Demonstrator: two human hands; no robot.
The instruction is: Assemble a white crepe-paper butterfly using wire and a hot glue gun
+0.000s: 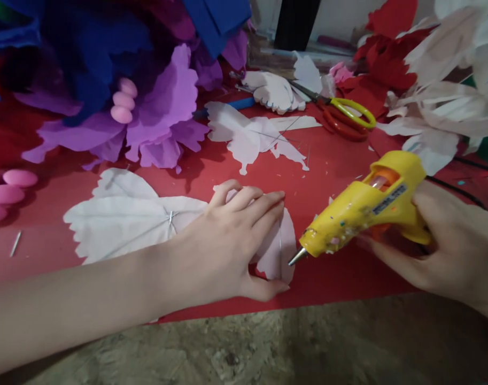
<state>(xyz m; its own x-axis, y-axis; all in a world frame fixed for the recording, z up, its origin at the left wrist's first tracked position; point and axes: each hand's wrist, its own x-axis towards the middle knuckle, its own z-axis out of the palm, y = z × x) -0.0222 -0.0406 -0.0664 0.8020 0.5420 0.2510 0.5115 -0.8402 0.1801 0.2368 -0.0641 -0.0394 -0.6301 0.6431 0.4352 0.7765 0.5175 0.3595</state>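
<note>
Left hand [227, 240], palm down, thumb spread from fingers — rests on the thin white scalloped cutout [119, 219] at near centre, silver wire [171, 220] crossing it. Right hand [456, 251] wraps the yellow plastic glue gun [359, 203]; metal nozzle [297, 256] at the cutout's right edge. Far: 1 white butterfly shape [252, 133], scissors [350, 115] right of it. Red sheet [319, 289] — bare near right, straight near edge.

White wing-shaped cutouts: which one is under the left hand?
The nearest cutout, with crossed silver wire on it; the left hand partly covers it, others lie farther back.
</note>
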